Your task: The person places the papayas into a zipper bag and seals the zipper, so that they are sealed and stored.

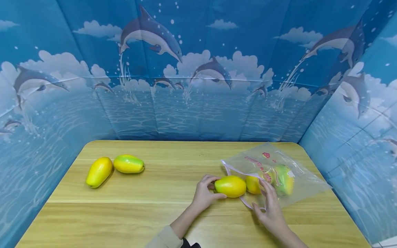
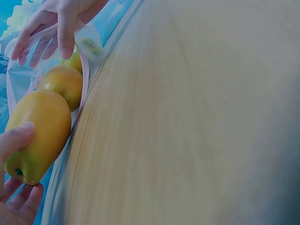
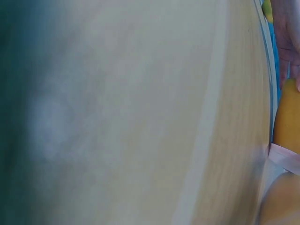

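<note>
A yellow, green-tipped fruit [image 1: 230,186] lies at the mouth of a clear plastic bag [image 1: 305,175]. The left hand [image 1: 204,194] grips its stem end between thumb and fingers; the left wrist view shows the thumb on the fruit [image 2: 41,131]. Inside the bag are another yellow fruit [image 1: 253,184] and a green-yellow one [image 1: 283,179]. The right hand [image 1: 270,210] pinches the bag's pink-edged opening, its fingers over the upper edge. In the right wrist view, the held fruit [image 3: 288,122] reaches the pink rim [image 3: 285,158].
Two more fruits, one yellow [image 1: 99,172] and one green and yellow [image 1: 128,164], lie at the left of the wooden table [image 1: 124,213]. A blue dolphin-print curtain [image 1: 198,110] stands behind and beside the table.
</note>
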The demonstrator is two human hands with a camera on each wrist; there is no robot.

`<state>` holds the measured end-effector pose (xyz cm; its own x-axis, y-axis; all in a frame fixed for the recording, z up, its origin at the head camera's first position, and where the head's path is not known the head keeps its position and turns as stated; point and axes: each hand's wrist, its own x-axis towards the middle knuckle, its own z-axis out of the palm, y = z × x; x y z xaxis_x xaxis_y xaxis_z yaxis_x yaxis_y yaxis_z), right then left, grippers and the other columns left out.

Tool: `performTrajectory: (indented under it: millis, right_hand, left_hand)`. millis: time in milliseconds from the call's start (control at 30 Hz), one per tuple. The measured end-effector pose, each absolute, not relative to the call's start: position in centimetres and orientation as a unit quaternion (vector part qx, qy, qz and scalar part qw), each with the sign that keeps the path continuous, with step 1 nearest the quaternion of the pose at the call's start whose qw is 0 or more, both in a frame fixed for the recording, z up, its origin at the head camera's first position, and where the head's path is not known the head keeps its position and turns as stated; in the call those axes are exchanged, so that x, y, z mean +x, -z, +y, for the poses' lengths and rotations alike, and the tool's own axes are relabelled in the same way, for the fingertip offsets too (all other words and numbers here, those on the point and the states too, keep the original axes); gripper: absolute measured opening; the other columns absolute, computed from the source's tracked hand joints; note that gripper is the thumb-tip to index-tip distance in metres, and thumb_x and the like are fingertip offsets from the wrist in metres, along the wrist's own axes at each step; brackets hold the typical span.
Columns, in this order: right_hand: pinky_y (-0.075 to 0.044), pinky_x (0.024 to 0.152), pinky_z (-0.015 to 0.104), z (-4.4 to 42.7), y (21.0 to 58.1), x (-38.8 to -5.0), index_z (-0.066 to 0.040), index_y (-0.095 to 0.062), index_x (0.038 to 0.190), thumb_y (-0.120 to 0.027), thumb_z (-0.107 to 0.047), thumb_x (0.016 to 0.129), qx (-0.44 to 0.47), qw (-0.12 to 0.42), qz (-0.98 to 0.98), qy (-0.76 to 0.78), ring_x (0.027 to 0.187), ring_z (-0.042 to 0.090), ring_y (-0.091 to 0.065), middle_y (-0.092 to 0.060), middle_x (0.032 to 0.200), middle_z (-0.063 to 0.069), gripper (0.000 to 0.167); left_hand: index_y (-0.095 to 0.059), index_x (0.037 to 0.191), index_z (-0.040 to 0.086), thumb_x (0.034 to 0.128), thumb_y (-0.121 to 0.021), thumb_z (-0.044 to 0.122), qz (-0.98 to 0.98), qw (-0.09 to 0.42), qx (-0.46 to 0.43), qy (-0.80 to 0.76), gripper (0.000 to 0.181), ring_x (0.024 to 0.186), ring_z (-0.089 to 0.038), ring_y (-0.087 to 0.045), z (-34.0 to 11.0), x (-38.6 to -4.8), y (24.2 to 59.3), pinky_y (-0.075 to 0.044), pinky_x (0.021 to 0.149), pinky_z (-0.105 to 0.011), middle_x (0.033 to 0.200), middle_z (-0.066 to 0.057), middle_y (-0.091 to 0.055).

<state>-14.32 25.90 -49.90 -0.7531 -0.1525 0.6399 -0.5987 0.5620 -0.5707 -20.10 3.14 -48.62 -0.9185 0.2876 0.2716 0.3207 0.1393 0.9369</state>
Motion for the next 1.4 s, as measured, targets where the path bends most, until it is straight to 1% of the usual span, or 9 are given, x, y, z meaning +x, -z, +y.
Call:
performTrajectory:
  millis: [167, 233, 500, 733, 1000, 1067, 1200, 1300, 1400]
  right_hand:
    - [-0.029, 0.104, 0.014, 25.9, 50.0, -14.3, 0.013, -0.027, 0.135, -0.065, 0.032, 0.046, 0.221, 0.268, -0.842, -0.413, 0.13, 0.009, -0.025, -0.031, 0.132, 0.032, 0.099]
    - [-0.029, 0.104, 0.014, 25.9, 50.0, -14.4, 0.013, -0.027, 0.134, -0.065, 0.032, 0.046, 0.222, 0.269, -0.842, -0.411, 0.13, 0.009, -0.025, -0.031, 0.132, 0.032, 0.099]
    - [-0.03, 0.103, 0.013, 25.9, 50.1, -14.6, 0.015, -0.028, 0.134, -0.065, 0.033, 0.045, 0.239, 0.283, -0.834, -0.408, 0.13, 0.013, -0.027, -0.032, 0.131, 0.032, 0.097]
    - [-0.03, 0.102, 0.013, 25.8, 49.9, -14.5, 0.016, -0.029, 0.133, -0.065, 0.032, 0.046, 0.244, 0.285, -0.834, -0.406, 0.13, 0.009, -0.026, -0.032, 0.131, 0.033, 0.095]
    - [-0.029, 0.104, 0.014, 25.9, 50.0, -14.5, 0.017, -0.027, 0.132, -0.064, 0.034, 0.044, 0.251, 0.282, -0.825, -0.421, 0.131, 0.012, -0.026, -0.031, 0.131, 0.034, 0.096]
    - [-0.03, 0.104, 0.015, 25.9, 50.1, -14.5, 0.017, -0.028, 0.132, -0.063, 0.035, 0.044, 0.248, 0.279, -0.825, -0.424, 0.13, 0.012, -0.027, -0.031, 0.131, 0.034, 0.097]
    - [-0.029, 0.104, 0.014, 26.0, 50.2, -14.5, 0.015, -0.027, 0.134, -0.063, 0.033, 0.048, 0.235, 0.268, -0.833, -0.424, 0.13, 0.01, -0.027, -0.03, 0.132, 0.033, 0.095]
    - [-0.029, 0.104, 0.014, 26.0, 50.2, -14.5, 0.015, -0.027, 0.134, -0.064, 0.031, 0.05, 0.233, 0.265, -0.836, -0.421, 0.13, 0.01, -0.026, -0.03, 0.132, 0.033, 0.094]
    - [-0.029, 0.104, 0.014, 26.0, 50.1, -14.5, 0.015, -0.026, 0.134, -0.063, 0.032, 0.049, 0.237, 0.265, -0.833, -0.425, 0.131, 0.01, -0.025, -0.029, 0.132, 0.033, 0.095]
  left_hand:
    - [-0.062, 0.11, 0.001, 0.0618, -0.083, 0.006, -0.762, 0.011, -0.198, 0.617, 0.053, 0.095, -0.019, -0.055, 3.8, -21.1, 50.7, -0.054, 0.076, -0.023, 0.107, -0.01, -0.057]
    - [-0.062, 0.11, 0.003, 0.062, -0.083, 0.009, -0.762, 0.01, -0.203, 0.615, 0.053, 0.095, -0.016, -0.054, 4.0, -21.2, 50.9, -0.053, 0.076, -0.02, 0.106, -0.008, -0.057]
    - [-0.063, 0.109, 0.004, 0.0627, -0.083, 0.015, -0.764, 0.017, -0.216, 0.607, 0.052, 0.091, -0.01, -0.053, 5.3, -21.1, 51.1, -0.052, 0.073, -0.017, 0.105, -0.006, -0.057]
    - [-0.063, 0.111, 0.003, 0.0624, -0.084, 0.014, -0.772, 0.025, -0.204, 0.601, 0.054, 0.088, -0.008, -0.053, 6.7, -21.1, 51.1, -0.052, 0.072, -0.016, 0.106, -0.007, -0.056]
    - [-0.062, 0.111, 0.0, 0.0638, -0.083, 0.015, -0.781, 0.044, -0.199, 0.591, 0.054, 0.087, -0.007, -0.053, 7.8, -21.1, 51.3, -0.051, 0.071, -0.014, 0.103, -0.005, -0.056]
    - [-0.062, 0.112, 0.001, 0.0643, -0.083, 0.016, -0.782, 0.042, -0.194, 0.591, 0.054, 0.088, -0.007, -0.052, 8.0, -21.1, 51.3, -0.05, 0.072, -0.014, 0.104, -0.005, -0.056]
    - [-0.062, 0.112, 0.003, 0.0648, -0.082, 0.017, -0.783, 0.046, -0.194, 0.589, 0.053, 0.087, -0.005, -0.051, 8.5, -21.1, 51.3, -0.05, 0.073, -0.014, 0.105, -0.004, -0.056]
    - [-0.062, 0.112, 0.005, 0.0645, -0.082, 0.019, -0.785, 0.054, -0.198, 0.584, 0.053, 0.085, -0.004, -0.049, 9.0, -20.9, 51.4, -0.05, 0.072, -0.014, 0.104, -0.003, -0.056]
    - [-0.063, 0.111, 0.005, 0.0639, -0.083, 0.021, -0.787, 0.064, -0.199, 0.58, 0.054, 0.082, -0.003, -0.047, 9.5, -20.6, 51.5, -0.049, 0.069, -0.014, 0.104, -0.002, -0.056]
